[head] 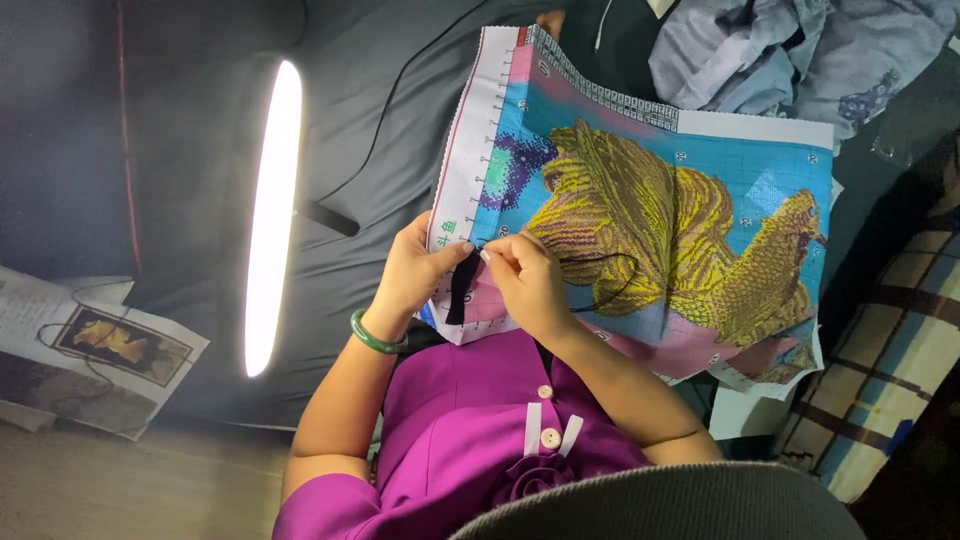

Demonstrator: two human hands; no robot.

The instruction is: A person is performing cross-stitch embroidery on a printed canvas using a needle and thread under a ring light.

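At far left a printed pattern sheet (95, 345) lies flat on the grey surface, rectangular, pale, with a small dark framed picture of a yellow figure at its centre; a thin cord loops over it. Right of it stands a long lamp bar (270, 215), lit white, its long axis running near vertical in view, tilted slightly right at the top; a black cable (395, 110) trails from its base up and right.

Your left hand (415, 270), with a green bangle (375, 338) at the wrist, grips the white left margin of the cross-stitch canvas (640, 210); fingers curled closed on the cloth edge, thumb on top. Your right hand (530, 285) sits just beside it, touching the canvas; thumb and forefinger pinched together, seemingly on a needle, too small to confirm; black thread (605, 290) loops from that hand across the stitched area.

The canvas rests over your lap, a rectangle with its long axis running left to right, dipping toward the right; printed grid border along the top and left edges; blue ground, pink corners, a yellow and brown fish figure filling the middle. A pale blue cloth heap (790, 55) lies at upper right; a plaid fabric (890, 370) at lower right.
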